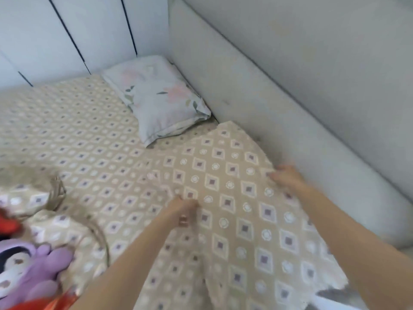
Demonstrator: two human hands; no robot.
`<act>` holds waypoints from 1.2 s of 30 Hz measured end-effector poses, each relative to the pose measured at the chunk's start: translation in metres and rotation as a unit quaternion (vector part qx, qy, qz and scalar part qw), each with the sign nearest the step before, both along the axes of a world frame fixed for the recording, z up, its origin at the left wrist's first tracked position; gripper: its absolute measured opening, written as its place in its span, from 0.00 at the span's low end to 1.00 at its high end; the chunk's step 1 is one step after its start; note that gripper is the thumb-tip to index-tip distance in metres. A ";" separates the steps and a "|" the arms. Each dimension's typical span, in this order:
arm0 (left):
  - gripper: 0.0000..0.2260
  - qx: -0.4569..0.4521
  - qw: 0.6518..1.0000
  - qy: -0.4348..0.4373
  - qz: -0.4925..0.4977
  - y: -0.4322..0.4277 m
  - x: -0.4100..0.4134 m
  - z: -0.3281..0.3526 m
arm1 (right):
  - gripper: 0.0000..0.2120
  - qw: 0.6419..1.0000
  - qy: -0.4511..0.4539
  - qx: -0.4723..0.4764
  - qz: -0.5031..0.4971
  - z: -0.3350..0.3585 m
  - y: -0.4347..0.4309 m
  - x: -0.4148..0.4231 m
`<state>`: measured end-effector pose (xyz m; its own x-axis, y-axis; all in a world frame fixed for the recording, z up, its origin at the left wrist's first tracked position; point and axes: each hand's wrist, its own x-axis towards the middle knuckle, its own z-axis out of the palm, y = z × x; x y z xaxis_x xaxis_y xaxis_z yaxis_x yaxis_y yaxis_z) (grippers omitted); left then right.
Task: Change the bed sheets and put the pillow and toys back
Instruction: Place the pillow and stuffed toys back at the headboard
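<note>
- Head view: the patterned sheet [78,130] lies across the mattress. A loose flap [234,175] in the same print is held up at 4 o'clock, against the padded bed wall [290,108].
- Left hand [183,209], 6 o'clock near centre: fingers curled, pinching a fold of the flap.
- Right hand [286,175], 4 o'clock: fingers clenched on the flap's edge, just beside the wall.
- Pillow [156,97], 11 o'clock: lies on the sheet in the corner, apart from both hands.
- Purple plush toy [33,271], 8 o'clock: sits on bunched cloth of the same print, with a red item [9,224] beside it, cut off by the frame.
- Handling, judged: the sheet is light and limp, so it will sag and drag between grips. Best held at an edge or corner with the hands well apart. Not fragile.
- Pillow, judged: soft and light, easy to take by a corner.
- Hard to make out: motion blur smears both hands and the fingertips are partly buried in cloth. Cannot tell whether the flap, the bunched cloth and the spread sheet are one piece. The mattress edge under the flap is hidden.
</note>
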<state>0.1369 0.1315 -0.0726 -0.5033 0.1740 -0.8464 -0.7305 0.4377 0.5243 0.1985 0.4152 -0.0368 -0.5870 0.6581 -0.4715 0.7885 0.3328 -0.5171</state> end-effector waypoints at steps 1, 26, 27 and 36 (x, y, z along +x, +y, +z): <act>0.32 -0.025 0.999 0.008 -0.021 0.002 -0.005 -0.006 | 0.23 0.999 -0.046 0.017 0.016 -0.013 0.006 -0.003; 0.26 -0.303 0.823 0.338 -0.341 0.064 -0.056 -0.169 | 0.28 0.888 -0.041 0.242 0.389 -0.200 -0.040 -0.049; 0.26 -0.304 0.822 0.359 -0.321 0.062 -0.056 -0.164 | 0.27 0.889 0.007 0.261 0.377 -0.195 -0.044 -0.053; 0.25 -0.268 0.852 0.342 -0.291 0.031 -0.046 -0.106 | 0.31 0.879 -0.130 0.156 0.432 -0.179 -0.074 -0.040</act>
<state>0.0904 0.1626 -0.1788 -0.8716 0.2425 -0.4259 0.0878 0.9322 0.3511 0.1587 0.3413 -0.2163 -0.8306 0.1400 -0.5390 0.2490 0.9591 -0.1346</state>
